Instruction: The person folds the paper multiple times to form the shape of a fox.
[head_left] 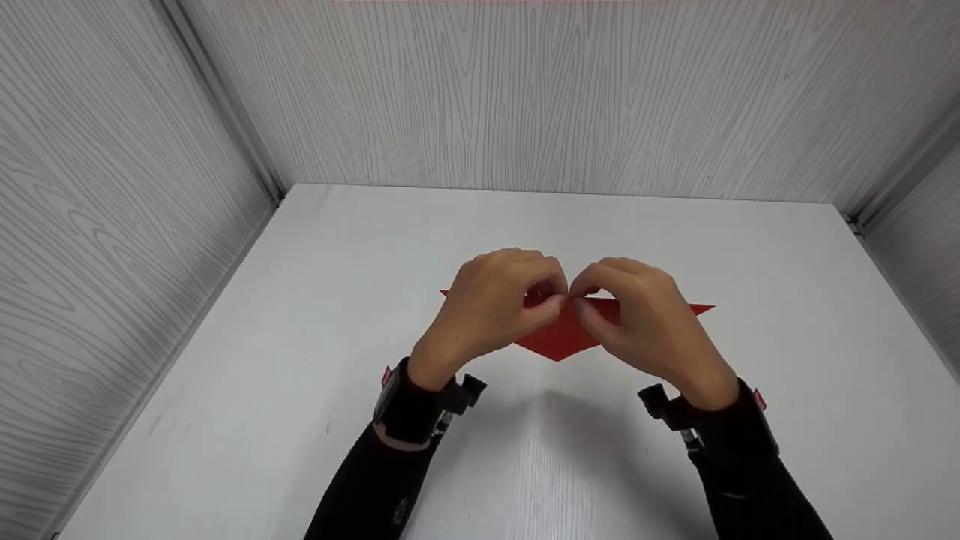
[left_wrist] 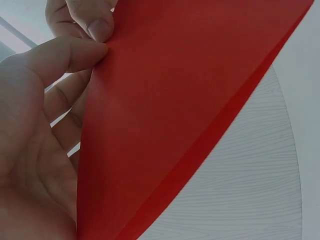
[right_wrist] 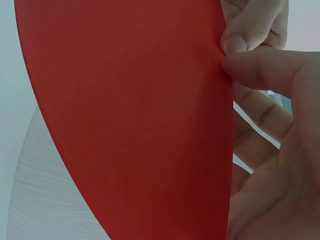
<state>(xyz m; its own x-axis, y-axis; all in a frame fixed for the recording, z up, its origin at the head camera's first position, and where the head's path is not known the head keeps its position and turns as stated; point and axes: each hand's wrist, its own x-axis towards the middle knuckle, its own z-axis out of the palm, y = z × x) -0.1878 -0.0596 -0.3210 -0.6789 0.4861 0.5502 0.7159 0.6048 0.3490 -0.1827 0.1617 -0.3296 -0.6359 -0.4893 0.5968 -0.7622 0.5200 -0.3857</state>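
A sheet of red paper point(head_left: 556, 339), folded to a triangle, hangs with its point toward the person and its two sharp corners out to either side. My left hand point(head_left: 499, 304) pinches the upper folded edge near its middle between thumb and fingers. Close beside it, my right hand point(head_left: 637, 319) pinches the same edge, the two thumbs almost meeting. In the left wrist view the red paper point(left_wrist: 160, 100) shows two layers along its slanting side. The right wrist view has the right thumb point(right_wrist: 265, 70) pressed at the paper's edge.
Below lies a white table point(head_left: 225, 420) with shadows of the hands on it. Pale wood-grain panels stand at the back point(head_left: 525, 97), at the left point(head_left: 97, 225) and at the right. Each wrist wears a black strap with a small camera.
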